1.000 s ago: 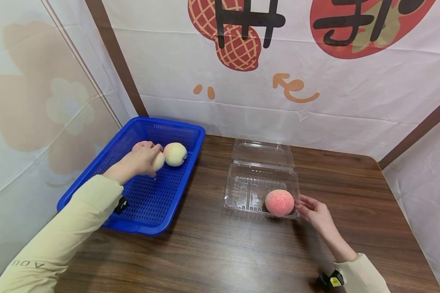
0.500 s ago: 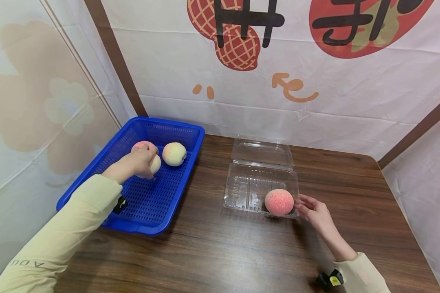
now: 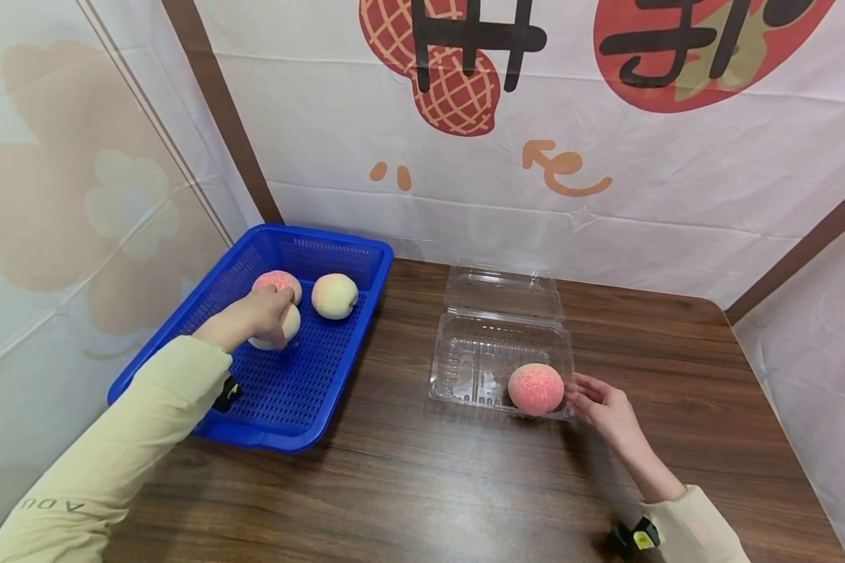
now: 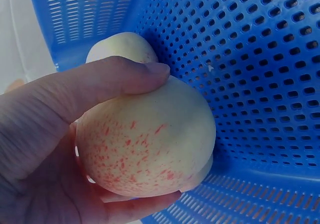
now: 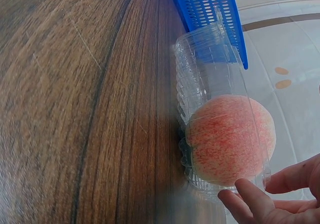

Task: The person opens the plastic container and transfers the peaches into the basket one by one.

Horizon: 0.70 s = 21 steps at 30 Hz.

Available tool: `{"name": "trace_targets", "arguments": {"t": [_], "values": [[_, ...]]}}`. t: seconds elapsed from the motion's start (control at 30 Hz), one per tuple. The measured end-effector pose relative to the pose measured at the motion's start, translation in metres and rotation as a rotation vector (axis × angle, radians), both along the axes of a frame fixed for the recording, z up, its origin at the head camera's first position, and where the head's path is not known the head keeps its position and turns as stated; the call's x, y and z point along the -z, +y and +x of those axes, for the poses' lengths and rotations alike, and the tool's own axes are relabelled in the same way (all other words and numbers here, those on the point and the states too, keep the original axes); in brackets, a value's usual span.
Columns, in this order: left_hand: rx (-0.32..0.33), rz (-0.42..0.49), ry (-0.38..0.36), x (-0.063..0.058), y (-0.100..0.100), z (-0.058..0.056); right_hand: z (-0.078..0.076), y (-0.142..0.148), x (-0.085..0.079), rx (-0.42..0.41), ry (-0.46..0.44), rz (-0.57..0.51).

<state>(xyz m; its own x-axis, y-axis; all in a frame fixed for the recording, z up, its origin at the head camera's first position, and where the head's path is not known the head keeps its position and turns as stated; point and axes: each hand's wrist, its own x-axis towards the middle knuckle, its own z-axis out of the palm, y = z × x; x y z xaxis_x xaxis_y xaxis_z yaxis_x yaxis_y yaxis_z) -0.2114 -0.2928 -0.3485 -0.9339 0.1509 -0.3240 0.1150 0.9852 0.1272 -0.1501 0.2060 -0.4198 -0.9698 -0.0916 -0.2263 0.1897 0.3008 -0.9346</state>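
Observation:
In the blue basket, my left hand (image 3: pixel 255 317) grips a pale peach (image 4: pixel 150 139) flecked with red, thumb across its top and fingers around the lower side. Behind it lies a pinker peach (image 3: pixel 278 283), and to the right a cream-coloured peach (image 3: pixel 334 296). My right hand (image 3: pixel 609 410) pinches the right edge of a clear plastic clamshell box (image 3: pixel 465 367), thumb and fingers on either side of the rim in the right wrist view. Inside that box, at the front right corner, sits a pink peach (image 5: pixel 230 139). The box's lid (image 3: pixel 505 293) lies back, away from me.
The blue basket (image 3: pixel 355 367) has raised, slotted walls and stands on the left of the brown wooden table (image 3: pixel 408 485). Printed fabric walls (image 3: pixel 324 156) enclose the table at the back and both sides.
My left hand has moved slightly left and toward me with the pale peach, uncovering more of the pinker peach behind. The right hand and the clamshell box have stayed put.

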Motion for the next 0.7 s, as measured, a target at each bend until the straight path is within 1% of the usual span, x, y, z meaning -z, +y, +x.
{"name": "trace_targets", "arguments": {"t": [0.3,0.5,0.7], "values": [[-0.029,0.012,-0.037,0.006,-0.007,-0.004,0.0,0.0,0.0,-0.003,0.004,-0.006],[-0.015,-0.005,-0.061,0.008,-0.008,-0.004,0.001,0.0,-0.001,-0.001,-0.004,-0.013],[-0.012,-0.017,-0.089,0.013,-0.011,-0.005,0.001,0.0,-0.001,-0.003,-0.005,-0.009]]}}
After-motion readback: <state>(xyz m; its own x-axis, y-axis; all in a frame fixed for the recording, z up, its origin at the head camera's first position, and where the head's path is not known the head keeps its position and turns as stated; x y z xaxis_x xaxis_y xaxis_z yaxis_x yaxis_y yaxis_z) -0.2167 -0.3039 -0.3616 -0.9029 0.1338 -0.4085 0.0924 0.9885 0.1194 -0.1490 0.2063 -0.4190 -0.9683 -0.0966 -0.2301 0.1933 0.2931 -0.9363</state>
